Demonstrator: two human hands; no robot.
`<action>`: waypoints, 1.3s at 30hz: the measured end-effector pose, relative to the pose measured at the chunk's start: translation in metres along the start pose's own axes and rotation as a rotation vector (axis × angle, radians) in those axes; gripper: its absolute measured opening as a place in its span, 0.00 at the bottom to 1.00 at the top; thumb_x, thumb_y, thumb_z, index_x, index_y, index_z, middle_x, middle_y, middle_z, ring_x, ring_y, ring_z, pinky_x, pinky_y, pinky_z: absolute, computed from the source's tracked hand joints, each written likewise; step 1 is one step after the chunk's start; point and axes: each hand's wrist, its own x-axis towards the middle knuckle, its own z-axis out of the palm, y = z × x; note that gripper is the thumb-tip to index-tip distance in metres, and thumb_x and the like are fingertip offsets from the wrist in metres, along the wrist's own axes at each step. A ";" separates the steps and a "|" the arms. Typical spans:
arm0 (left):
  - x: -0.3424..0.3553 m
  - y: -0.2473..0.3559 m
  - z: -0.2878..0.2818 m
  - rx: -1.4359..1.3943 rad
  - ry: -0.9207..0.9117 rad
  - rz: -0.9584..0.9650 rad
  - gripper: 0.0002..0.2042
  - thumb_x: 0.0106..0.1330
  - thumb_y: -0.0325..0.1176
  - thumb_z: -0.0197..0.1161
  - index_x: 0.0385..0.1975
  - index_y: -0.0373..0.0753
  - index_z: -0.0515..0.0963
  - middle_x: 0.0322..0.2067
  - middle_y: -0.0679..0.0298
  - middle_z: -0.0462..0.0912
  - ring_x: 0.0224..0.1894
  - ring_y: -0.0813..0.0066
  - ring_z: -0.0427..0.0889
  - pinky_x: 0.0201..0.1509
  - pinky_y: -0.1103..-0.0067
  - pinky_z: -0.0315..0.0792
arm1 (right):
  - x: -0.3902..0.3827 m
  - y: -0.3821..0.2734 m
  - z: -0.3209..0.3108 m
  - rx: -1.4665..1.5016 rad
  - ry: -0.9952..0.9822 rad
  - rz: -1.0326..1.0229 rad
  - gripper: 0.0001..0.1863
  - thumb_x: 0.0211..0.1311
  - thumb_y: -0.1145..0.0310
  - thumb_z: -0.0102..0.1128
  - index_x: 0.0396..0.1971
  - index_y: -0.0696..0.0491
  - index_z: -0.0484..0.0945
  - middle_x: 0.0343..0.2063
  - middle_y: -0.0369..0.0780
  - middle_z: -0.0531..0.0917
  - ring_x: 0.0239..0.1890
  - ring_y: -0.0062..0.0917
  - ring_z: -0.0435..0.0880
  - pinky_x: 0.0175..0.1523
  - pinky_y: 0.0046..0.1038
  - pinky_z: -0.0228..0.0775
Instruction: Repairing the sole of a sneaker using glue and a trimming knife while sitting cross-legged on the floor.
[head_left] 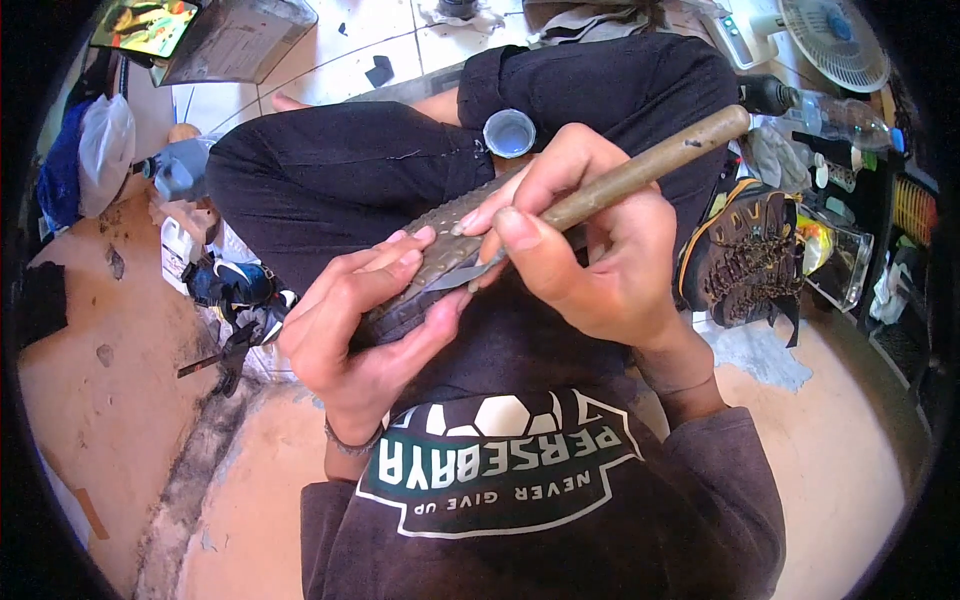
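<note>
My left hand (365, 300) is wrapped round a shoe (400, 318), thumb on one side and fingers across its brown, knobbed sole (432, 258), which faces up. In my right hand (600, 240) is a knife with a long wooden handle (650, 165); its flat grey blade (462, 274) lies against the edge of the sole. Some right fingertips rest on the sole close to the blade. My hands hide the shoe's ends and most of its upper. Just beyond them, by my crossed legs, stands a small cup (510, 133) with pale bluish contents.
At the right lies a brown laced shoe (745, 255), near a clear plastic bottle (850, 122) and a fan (835, 40). Dark blue footwear (235, 285) and a plastic bag (106, 140) are at the left. A metal box (235, 40) and a lit screen (145, 25) stand far left.
</note>
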 end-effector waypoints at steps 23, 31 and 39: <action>0.002 -0.006 -0.004 -0.003 -0.050 0.033 0.16 0.45 0.23 0.78 0.32 0.29 0.77 0.32 0.50 0.86 0.41 0.56 0.87 0.48 0.69 0.81 | 0.005 0.005 -0.003 0.094 -0.061 0.001 0.06 0.63 0.75 0.59 0.29 0.62 0.73 0.28 0.38 0.79 0.29 0.17 0.84 0.34 0.18 0.76; 0.002 -0.004 -0.004 0.011 -0.049 0.053 0.16 0.44 0.22 0.78 0.31 0.29 0.77 0.32 0.50 0.86 0.41 0.55 0.87 0.48 0.71 0.81 | 0.008 -0.005 -0.004 -0.269 -0.216 -0.066 0.06 0.67 0.74 0.52 0.33 0.60 0.66 0.30 0.48 0.82 0.29 0.23 0.82 0.36 0.23 0.79; -0.003 -0.003 -0.002 -0.011 -0.025 0.032 0.17 0.44 0.23 0.79 0.32 0.29 0.78 0.33 0.49 0.86 0.42 0.55 0.87 0.48 0.69 0.80 | 0.003 0.001 -0.001 -0.002 -0.038 -0.015 0.06 0.63 0.75 0.57 0.29 0.61 0.72 0.25 0.40 0.82 0.28 0.18 0.84 0.33 0.17 0.76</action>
